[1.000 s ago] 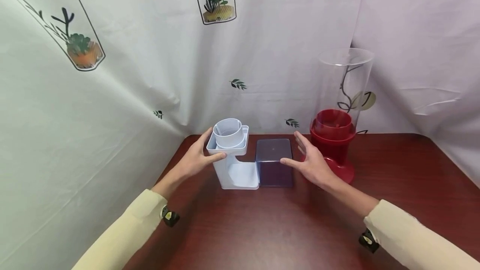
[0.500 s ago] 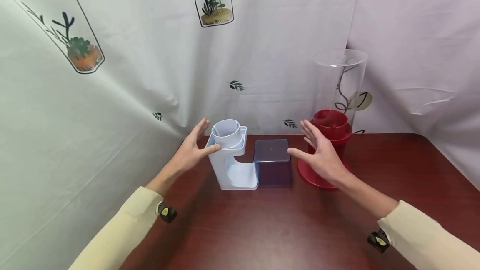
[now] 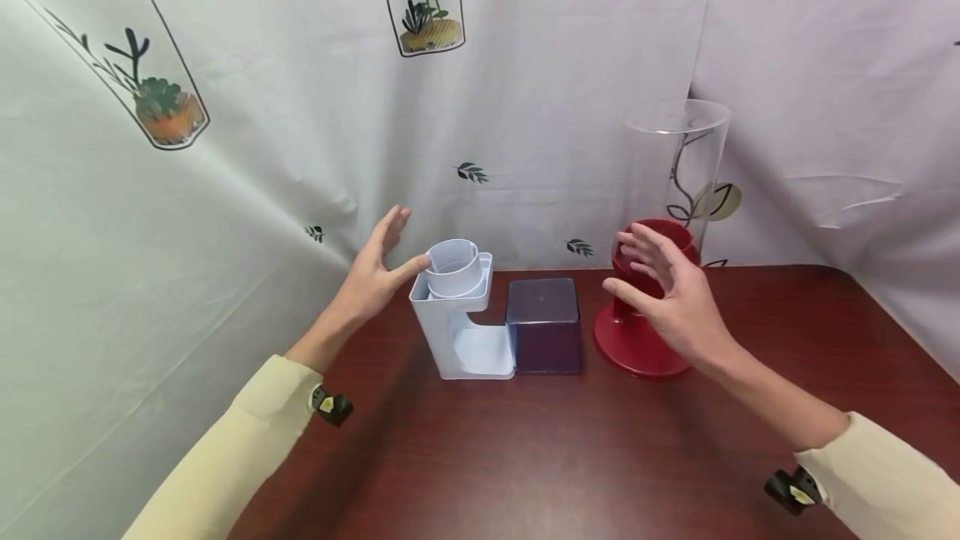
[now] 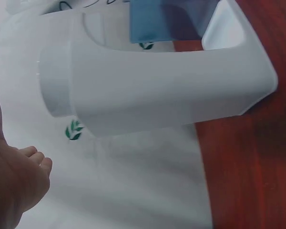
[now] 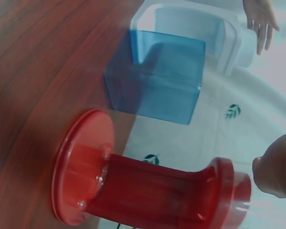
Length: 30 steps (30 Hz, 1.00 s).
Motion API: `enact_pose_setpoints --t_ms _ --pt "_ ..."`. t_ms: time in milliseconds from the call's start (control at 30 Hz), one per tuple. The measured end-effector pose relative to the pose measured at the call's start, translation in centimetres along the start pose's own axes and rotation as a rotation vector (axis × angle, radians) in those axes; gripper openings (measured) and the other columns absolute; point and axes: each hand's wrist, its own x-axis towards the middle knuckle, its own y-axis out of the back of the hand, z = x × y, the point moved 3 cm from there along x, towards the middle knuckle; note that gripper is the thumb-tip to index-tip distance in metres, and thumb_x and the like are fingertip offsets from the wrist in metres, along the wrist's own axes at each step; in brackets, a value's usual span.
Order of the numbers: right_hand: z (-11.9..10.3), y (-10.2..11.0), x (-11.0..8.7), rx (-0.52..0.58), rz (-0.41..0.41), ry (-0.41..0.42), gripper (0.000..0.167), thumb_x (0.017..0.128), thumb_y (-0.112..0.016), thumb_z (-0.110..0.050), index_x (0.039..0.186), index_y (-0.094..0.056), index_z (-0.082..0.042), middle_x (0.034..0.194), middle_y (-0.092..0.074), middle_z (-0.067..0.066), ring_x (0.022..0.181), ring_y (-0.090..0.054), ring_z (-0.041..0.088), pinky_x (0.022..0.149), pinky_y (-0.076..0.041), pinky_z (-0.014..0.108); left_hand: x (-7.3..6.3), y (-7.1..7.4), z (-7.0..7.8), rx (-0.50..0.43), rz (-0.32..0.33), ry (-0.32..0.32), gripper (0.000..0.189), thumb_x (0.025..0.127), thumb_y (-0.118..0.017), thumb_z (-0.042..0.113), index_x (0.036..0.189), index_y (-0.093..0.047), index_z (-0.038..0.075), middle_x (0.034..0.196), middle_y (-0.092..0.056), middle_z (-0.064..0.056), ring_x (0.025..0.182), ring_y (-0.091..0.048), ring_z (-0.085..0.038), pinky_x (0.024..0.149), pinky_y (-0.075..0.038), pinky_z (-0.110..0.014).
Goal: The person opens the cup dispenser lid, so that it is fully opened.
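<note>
A white plastic stand (image 3: 441,336) with a round collar (image 3: 454,277) on top stands upright on the table. My left hand (image 3: 372,273) hovers at its upper left, fingers extended, thumb overlapping the collar in the head view. The left wrist view shows a gap between hand and stand. A translucent blue box (image 3: 543,307) sits right beside the white stand's foot. To its right is a red stand (image 3: 633,347) with a round base; a clear tube (image 3: 675,157) rises at its top. My right hand (image 3: 678,298) is held in front of the red stand, fingers loosely bent, holding nothing.
All these things stand toward the back of a dark reddish wooden table (image 3: 517,457). A pale cloth (image 3: 525,107) printed with plants hangs close behind them and along the left side.
The left hand has come up and away from the white stand. The right hand has moved right, from beside the blue box to in front of the red stand. The objects have stayed put.
</note>
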Motion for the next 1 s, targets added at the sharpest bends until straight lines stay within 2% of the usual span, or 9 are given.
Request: enact_pose_setpoints --t_ms 67,200,300,433,600,700,800,867,1000 --pt "-0.4 0.5 0.0 0.015 0.04 0.028 0.069 0.092 -0.081 0.002 0.154 -0.049 -0.001 0.142 -0.063 0.019 0.129 -0.061 0.025 0.105 -0.048 0.015 0.5 0.0 0.7 -0.019 0.019 -0.024 0.094 0.099 -0.078 0.024 0.169 -0.019 0.008 0.171 -0.034 -0.006 0.158 -0.03 -0.031 0.128 -0.026 -0.05" --pt "-0.9 1.8 0.0 0.032 0.122 0.05 0.061 0.091 -0.078 0.009 0.146 -0.054 0.003 0.13 -0.067 0.014 0.117 -0.066 0.018 0.097 -0.052 0.016 1.7 -0.1 2.1 -0.046 0.036 -0.073 0.09 0.1 -0.077 0.022 0.169 -0.021 0.008 0.171 -0.034 -0.006 0.157 -0.03 -0.026 0.129 -0.024 -0.042" --pt "-0.8 2.8 0.0 0.025 0.182 0.044 0.057 0.091 -0.078 0.009 0.144 -0.058 -0.001 0.124 -0.069 0.007 0.11 -0.067 0.017 0.089 -0.054 0.015 2.6 -0.2 3.2 -0.058 0.045 -0.098 0.088 0.1 -0.076 0.02 0.169 -0.021 0.009 0.171 -0.034 -0.004 0.157 -0.03 -0.024 0.128 -0.024 -0.038" --pt "-0.5 4.1 0.0 0.064 0.268 0.025 0.052 0.091 -0.077 0.01 0.138 -0.064 -0.006 0.116 -0.071 0.007 0.103 -0.068 0.014 0.084 -0.054 0.014 3.7 -0.6 4.5 -0.075 0.051 -0.143 0.089 0.1 -0.077 0.018 0.169 -0.022 0.009 0.171 -0.035 -0.004 0.157 -0.031 -0.024 0.128 -0.025 -0.034" --pt "0.0 5.2 0.1 0.14 0.361 -0.006 0.05 0.09 -0.077 0.011 0.134 -0.065 -0.008 0.113 -0.07 0.004 0.1 -0.068 0.014 0.084 -0.054 0.013 5.0 -1.9 6.0 -0.093 0.046 -0.202 0.09 0.099 -0.078 0.018 0.169 -0.021 0.008 0.171 -0.034 -0.002 0.157 -0.031 -0.017 0.127 -0.024 -0.028" --pt "0.4 5.6 0.1 0.125 0.403 -0.04 0.051 0.091 -0.078 0.007 0.137 -0.063 -0.01 0.117 -0.068 0.002 0.105 -0.065 0.015 0.085 -0.053 0.013 5.8 -2.9 7.1 -0.113 0.047 -0.234 0.091 0.099 -0.078 0.015 0.169 -0.021 0.008 0.171 -0.034 -0.002 0.156 -0.031 -0.014 0.126 -0.024 -0.026" --pt "1.1 6.0 0.2 0.069 0.405 -0.097 0.057 0.094 -0.079 -0.002 0.146 -0.057 -0.012 0.128 -0.064 0.0 0.114 -0.061 0.015 0.089 -0.051 0.012 6.5 -4.2 8.1 -0.122 0.042 -0.249 0.092 0.098 -0.078 0.013 0.168 -0.02 0.006 0.172 -0.032 -0.005 0.157 -0.03 -0.015 0.126 -0.024 -0.026" --pt "1.6 6.3 0.2 0.031 0.368 -0.146 0.064 0.096 -0.078 -0.009 0.154 -0.05 -0.014 0.139 -0.06 0.001 0.121 -0.057 0.014 0.09 -0.049 0.01 6.9 -5.1 8.9 -0.124 0.023 -0.242 0.091 0.099 -0.077 0.012 0.168 -0.018 0.004 0.173 -0.031 -0.007 0.158 -0.029 -0.017 0.126 -0.023 -0.027" --pt "2.7 6.7 0.2 0.122 0.239 -0.243 0.08 0.1 -0.075 -0.014 0.166 -0.031 -0.014 0.163 -0.044 0.009 0.143 -0.046 0.021 0.1 -0.046 0.009 7.4 -7.1 10.0 -0.136 -0.025 -0.229 0.092 0.1 -0.075 0.013 0.169 -0.015 0.004 0.174 -0.027 -0.008 0.158 -0.029 -0.017 0.127 -0.025 -0.028"
